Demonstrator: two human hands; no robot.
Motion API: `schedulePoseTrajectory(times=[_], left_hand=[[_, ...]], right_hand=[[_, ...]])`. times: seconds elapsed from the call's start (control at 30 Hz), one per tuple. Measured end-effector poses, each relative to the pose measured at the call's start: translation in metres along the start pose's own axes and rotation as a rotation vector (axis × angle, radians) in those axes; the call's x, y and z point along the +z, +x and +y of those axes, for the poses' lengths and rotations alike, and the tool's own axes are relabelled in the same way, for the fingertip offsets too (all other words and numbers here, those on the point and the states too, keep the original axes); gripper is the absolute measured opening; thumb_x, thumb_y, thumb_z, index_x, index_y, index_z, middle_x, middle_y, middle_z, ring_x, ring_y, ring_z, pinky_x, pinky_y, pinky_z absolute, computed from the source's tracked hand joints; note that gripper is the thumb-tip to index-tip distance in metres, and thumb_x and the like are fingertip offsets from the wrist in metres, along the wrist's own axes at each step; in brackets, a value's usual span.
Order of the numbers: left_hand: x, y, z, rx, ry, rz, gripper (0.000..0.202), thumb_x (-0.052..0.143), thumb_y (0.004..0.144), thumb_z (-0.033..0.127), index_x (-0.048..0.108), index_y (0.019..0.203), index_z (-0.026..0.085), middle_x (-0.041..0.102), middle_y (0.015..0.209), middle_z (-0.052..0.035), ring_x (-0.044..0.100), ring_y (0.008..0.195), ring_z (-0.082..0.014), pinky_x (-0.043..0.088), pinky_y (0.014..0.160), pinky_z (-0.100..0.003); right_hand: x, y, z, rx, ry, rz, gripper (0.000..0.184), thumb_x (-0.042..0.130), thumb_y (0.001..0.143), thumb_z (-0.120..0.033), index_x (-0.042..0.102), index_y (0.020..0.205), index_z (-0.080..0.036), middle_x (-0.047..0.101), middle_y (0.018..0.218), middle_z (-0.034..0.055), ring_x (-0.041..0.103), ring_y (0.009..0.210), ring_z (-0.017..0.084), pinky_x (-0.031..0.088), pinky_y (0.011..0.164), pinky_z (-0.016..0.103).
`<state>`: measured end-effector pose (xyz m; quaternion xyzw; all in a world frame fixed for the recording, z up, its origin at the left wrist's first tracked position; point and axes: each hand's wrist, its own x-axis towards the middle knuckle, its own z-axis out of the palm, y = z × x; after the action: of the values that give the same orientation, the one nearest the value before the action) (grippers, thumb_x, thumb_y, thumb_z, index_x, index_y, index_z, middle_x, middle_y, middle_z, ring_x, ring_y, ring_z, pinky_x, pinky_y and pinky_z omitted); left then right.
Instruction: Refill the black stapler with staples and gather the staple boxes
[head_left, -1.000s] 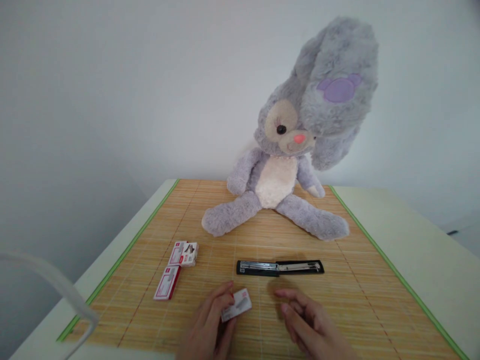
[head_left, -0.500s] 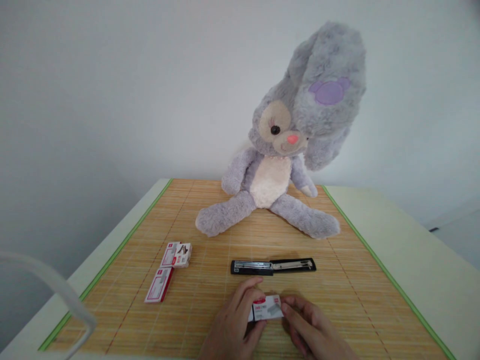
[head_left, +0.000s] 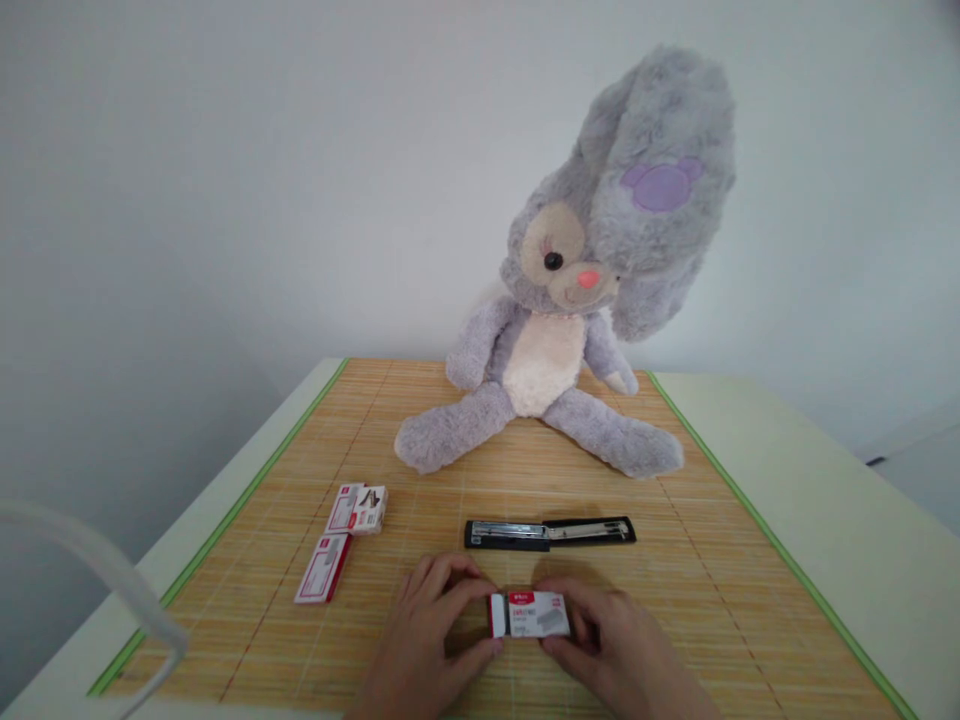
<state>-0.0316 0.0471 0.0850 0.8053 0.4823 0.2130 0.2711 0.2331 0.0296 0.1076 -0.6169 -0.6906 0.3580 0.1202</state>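
Note:
A small white and red staple box point(head_left: 538, 614) lies between my hands near the front of the bamboo mat, its left end flap opened out. My right hand point(head_left: 611, 640) grips the box's right part, thumb below and fingers above. At the flap, my left hand point(head_left: 439, 625) has its thumb and index finger on the lower and upper edges. Just beyond the hands lies a black stapler point(head_left: 550, 533), spread out flat with its metal inside showing. Whatever is inside the box cannot be made out.
To the left are flat white and red boxes point(head_left: 324, 568) and a small box with a stapler picture point(head_left: 369, 509). A grey plush rabbit point(head_left: 544, 365) sits at the back of the green-edged bamboo mat point(head_left: 420, 510). A white cable or bar point(head_left: 112, 570) curves in at lower left.
My left hand has drawn back left, uncovering the box's left end and its opened flap. My right hand has shifted left over the box's right end, its fingers now along the top edge.

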Motion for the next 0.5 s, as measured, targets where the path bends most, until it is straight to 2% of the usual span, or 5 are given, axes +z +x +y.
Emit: schedulePoseTrajectory(times=[0.2,0.33,0.4,0.47,0.5], left_hand=[[-0.006,0.001,-0.005,-0.018,-0.033,0.007,0.037,0.081,0.085,0.031,0.072,0.121,0.037,0.065,0.126,-0.0028,0.059,0.121,-0.0267,0.050,0.104,-0.044],[-0.005,0.002,-0.005,-0.032,-0.024,0.000,0.038,0.082,0.084,0.034,0.072,0.121,0.039,0.066,0.126,-0.0019,0.059,0.120,-0.0271,0.049,0.104,-0.044],[-0.005,0.002,-0.005,-0.028,-0.019,0.000,0.038,0.082,0.084,0.036,0.072,0.121,0.039,0.066,0.125,-0.0017,0.059,0.120,-0.0268,0.049,0.103,-0.044],[-0.004,0.002,-0.006,-0.020,-0.014,0.001,0.037,0.081,0.085,0.038,0.072,0.121,0.038,0.066,0.125,-0.0019,0.059,0.119,-0.0265,0.049,0.102,-0.043],[-0.004,0.002,-0.006,-0.016,-0.011,0.001,0.036,0.081,0.086,0.039,0.072,0.121,0.038,0.066,0.126,-0.0022,0.059,0.119,-0.0265,0.049,0.102,-0.043]], right_hand=[[-0.010,-0.003,0.015,0.023,-0.003,0.003,0.041,0.069,0.088,-0.031,0.072,0.129,-0.031,0.062,0.067,-0.0040,0.058,0.061,0.016,0.034,0.059,0.027],[-0.013,-0.002,0.005,0.009,0.034,0.038,0.055,0.073,0.087,-0.036,0.064,0.141,-0.029,0.065,0.069,-0.0034,0.061,0.064,0.018,0.037,0.061,0.028],[-0.012,0.002,-0.011,-0.022,0.033,0.038,0.041,0.071,0.090,-0.038,0.071,0.130,-0.031,0.066,0.069,-0.0029,0.062,0.063,0.018,0.037,0.061,0.028],[-0.010,0.008,-0.029,-0.062,0.005,0.022,0.018,0.069,0.092,-0.038,0.079,0.106,-0.032,0.071,0.070,-0.0017,0.064,0.064,0.017,0.036,0.060,0.028],[-0.008,0.011,-0.037,-0.080,-0.020,0.017,0.013,0.069,0.092,-0.035,0.081,0.097,-0.032,0.074,0.073,-0.0013,0.066,0.066,0.018,0.036,0.061,0.028]])
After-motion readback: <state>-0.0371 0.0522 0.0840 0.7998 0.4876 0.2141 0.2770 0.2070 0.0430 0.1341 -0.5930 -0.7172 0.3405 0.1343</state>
